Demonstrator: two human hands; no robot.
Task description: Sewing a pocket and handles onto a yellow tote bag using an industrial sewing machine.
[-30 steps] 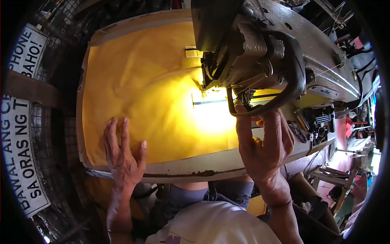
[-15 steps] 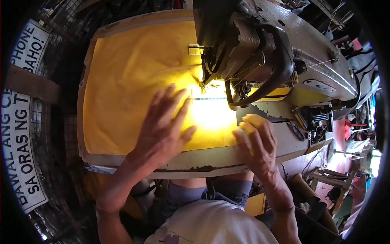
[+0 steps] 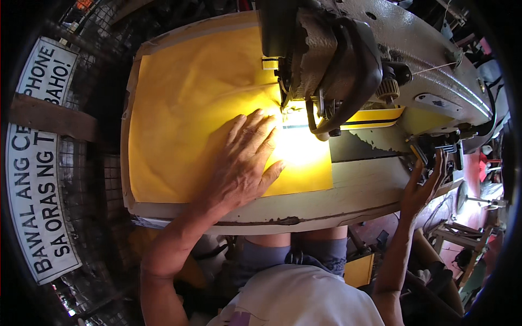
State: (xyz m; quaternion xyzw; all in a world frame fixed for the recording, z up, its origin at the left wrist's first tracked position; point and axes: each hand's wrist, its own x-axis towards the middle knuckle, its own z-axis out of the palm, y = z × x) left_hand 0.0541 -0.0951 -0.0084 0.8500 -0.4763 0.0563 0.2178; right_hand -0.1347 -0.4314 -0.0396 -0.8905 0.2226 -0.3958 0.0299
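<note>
A yellow fabric sheet (image 3: 179, 119) lies spread over the sewing machine table, its right part under the sewing machine head (image 3: 321, 65). A dark stripe crosses the brightly lit area by the needle. My left hand (image 3: 244, 157) rests flat on the fabric just left of the needle area, fingers stretched out. Over at the table's right end, my right hand (image 3: 424, 185) is raised beside a cluster of small tools (image 3: 435, 152). Its fingers are extended and apart, and nothing shows between them.
A yellow strip with a dark line (image 3: 372, 117) lies behind the machine's needle area. The table's worn front edge (image 3: 283, 221) runs before my lap. White signs (image 3: 41, 201) hang on a wire mesh at the left. A wooden stand (image 3: 462, 239) is on the floor at right.
My right hand has left the fabric's front right corner and moved right to the tools. My left hand still lies on the fabric, now closer to the needle. The view has shifted slightly.
</note>
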